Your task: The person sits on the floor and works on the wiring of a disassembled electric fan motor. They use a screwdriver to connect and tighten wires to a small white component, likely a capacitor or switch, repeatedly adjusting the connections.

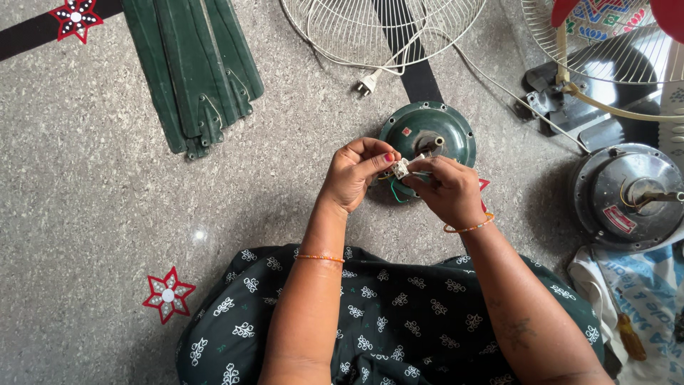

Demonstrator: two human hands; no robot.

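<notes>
Sitting on the speckled grey floor [92,178], the person is holding a small white connector block [402,169] between both hands, just above a round green fan motor [427,135] that is lying on the floor in front of the knees. The left hand [356,175] is pinching the block with thumb and fingertips closed on its left side; the right hand [445,189] is gripping it from the right, fingers curled around it. Thin wires are trailing from the block down toward the motor — one looks green.

Green fan blades [196,71] are lying stacked at the upper left, well apart from the hands. A white wire fan guard [377,28] is resting beyond the motor, with a white plug [366,86] near it. A silver motor [630,196] is sitting at the right — beside a printed cloth [641,299].
</notes>
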